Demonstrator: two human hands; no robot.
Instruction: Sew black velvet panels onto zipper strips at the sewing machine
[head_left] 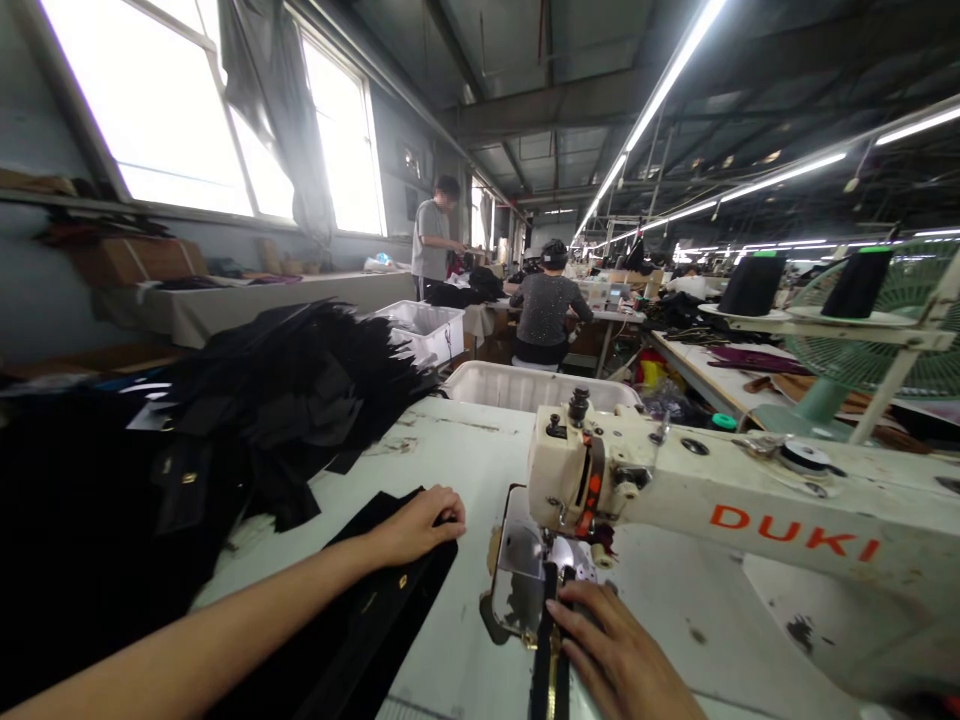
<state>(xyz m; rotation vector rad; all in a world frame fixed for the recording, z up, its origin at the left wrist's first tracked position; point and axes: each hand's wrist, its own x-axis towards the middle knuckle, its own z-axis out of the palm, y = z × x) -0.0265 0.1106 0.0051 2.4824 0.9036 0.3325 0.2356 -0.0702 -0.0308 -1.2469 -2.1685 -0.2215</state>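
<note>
A black zipper (pixel 553 660) with gold teeth runs lengthwise under the needle area of a cream sewing machine (pixel 637 470). My right hand (pixel 619 645) lies along the zipper's right side, its fingertips bent onto the tape just in front of the presser foot. Further left, my left hand (pixel 427 522) rests with curled fingers at the upper end of a black fabric piece (pixel 375 620). A small gold zipper pull shows on that dark piece below the wrist. The left fingertips are partly hidden.
A large heap of black fabric pieces (pixel 300 390) covers the table's left side. White plastic bins (pixel 540 385) stand beyond the far edge. Thread cones (pixel 754 285) and a green fan (pixel 832 330) are at right. One person sits ahead; another stands near the windows.
</note>
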